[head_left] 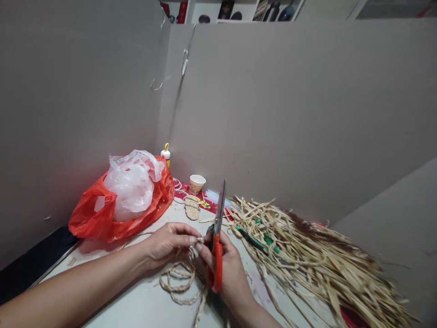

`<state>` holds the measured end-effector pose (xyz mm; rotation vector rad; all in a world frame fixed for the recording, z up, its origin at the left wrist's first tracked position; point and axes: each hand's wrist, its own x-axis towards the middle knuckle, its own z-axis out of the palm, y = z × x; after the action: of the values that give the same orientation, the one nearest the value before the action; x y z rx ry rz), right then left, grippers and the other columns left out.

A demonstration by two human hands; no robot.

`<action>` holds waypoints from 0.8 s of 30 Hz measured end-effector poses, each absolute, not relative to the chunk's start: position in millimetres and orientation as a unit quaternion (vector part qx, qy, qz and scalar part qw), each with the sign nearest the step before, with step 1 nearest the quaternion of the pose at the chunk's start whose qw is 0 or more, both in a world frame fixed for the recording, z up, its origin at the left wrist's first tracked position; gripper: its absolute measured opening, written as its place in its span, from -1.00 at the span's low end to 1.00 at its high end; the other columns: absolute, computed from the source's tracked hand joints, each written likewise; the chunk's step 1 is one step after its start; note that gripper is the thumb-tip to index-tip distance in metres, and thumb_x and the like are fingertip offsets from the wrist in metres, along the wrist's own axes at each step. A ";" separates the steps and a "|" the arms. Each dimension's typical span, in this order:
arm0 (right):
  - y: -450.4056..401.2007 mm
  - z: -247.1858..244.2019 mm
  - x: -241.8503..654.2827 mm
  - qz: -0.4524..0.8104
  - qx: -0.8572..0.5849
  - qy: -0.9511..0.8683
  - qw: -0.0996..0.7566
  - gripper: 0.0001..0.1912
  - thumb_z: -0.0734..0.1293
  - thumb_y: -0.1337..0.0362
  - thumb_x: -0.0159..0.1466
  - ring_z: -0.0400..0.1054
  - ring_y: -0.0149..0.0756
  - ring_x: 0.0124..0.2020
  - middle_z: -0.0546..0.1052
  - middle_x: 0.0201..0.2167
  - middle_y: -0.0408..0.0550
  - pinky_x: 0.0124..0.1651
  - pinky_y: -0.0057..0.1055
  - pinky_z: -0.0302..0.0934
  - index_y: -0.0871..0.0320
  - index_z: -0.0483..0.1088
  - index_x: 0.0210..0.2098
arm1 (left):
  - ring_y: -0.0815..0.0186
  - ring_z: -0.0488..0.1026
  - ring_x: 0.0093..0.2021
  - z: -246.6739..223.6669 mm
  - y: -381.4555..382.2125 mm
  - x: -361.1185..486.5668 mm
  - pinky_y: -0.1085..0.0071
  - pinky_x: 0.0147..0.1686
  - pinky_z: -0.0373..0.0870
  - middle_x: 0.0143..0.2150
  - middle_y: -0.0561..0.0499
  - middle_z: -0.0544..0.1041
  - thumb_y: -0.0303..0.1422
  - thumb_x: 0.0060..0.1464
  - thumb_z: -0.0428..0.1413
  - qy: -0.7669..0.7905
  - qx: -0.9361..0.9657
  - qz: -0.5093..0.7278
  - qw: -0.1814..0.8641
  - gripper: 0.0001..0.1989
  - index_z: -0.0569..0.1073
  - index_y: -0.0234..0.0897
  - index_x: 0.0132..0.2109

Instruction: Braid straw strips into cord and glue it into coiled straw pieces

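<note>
The fingertips of my left hand [170, 243] pinch one end of a braided straw cord [179, 288]. The cord hangs in loose loops onto the white table below. My right hand [230, 266] holds scissors [218, 255] with orange-red handles, blades closed and pointing up and away. Its thumb and fingers also meet the cord end, close against my left fingertips. What exactly lies between the fingers is partly hidden. Beyond the hands rests a small woven straw sole [191, 207], shaped like a tiny sandal.
A large pile of dry straw strips [317, 259] covers the right side, with green-handled pliers [252, 239] among them. On the left sits a red plastic bag [92, 214] holding a white bag [133, 187]. A paper cup [197, 184] stands near the grey partition [290, 114].
</note>
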<state>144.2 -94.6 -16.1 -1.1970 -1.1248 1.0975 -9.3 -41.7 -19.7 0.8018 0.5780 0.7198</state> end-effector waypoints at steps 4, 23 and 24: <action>-95.0 -18.2 145.9 0.447 -0.523 -0.488 0.538 -0.68 0.49 0.23 0.00 0.06 -0.50 -0.61 0.29 -0.60 -0.31 -0.55 -0.55 0.02 0.12 0.27 -0.41 | 0.48 0.36 -0.53 -18.5 -42.0 -11.1 0.54 -0.47 0.21 -0.47 -0.01 0.51 -0.35 -0.19 0.36 0.276 0.434 0.332 0.791 -0.74 0.55 -0.39 -0.32; -93.6 -19.8 148.3 0.462 -0.529 -0.464 0.540 -0.65 0.48 0.12 0.02 0.04 -0.54 -0.71 0.28 -0.64 -0.32 -0.68 -0.58 -0.04 0.10 0.25 -0.39 | 0.49 0.35 -0.58 -11.2 -31.5 -13.7 0.53 -0.47 0.29 -0.58 0.09 0.44 -0.37 -0.34 0.42 0.289 0.378 0.404 0.781 -0.66 0.46 -0.37 -0.40; -91.1 -19.2 152.7 0.449 -0.539 -0.454 0.550 -0.65 0.47 0.10 0.04 0.03 -0.54 -0.74 0.26 -0.65 -0.33 -0.70 -0.58 -0.05 0.09 0.25 -0.37 | 0.49 0.36 -0.57 -11.2 -30.2 -14.1 0.52 -0.45 0.32 -0.57 0.09 0.44 -0.37 -0.35 0.42 0.294 0.369 0.406 0.783 -0.65 0.46 -0.37 -0.40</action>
<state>152.7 -91.1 -19.2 -1.2750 -1.0739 1.0632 -14.1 -30.2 -11.2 0.7960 0.6339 0.8775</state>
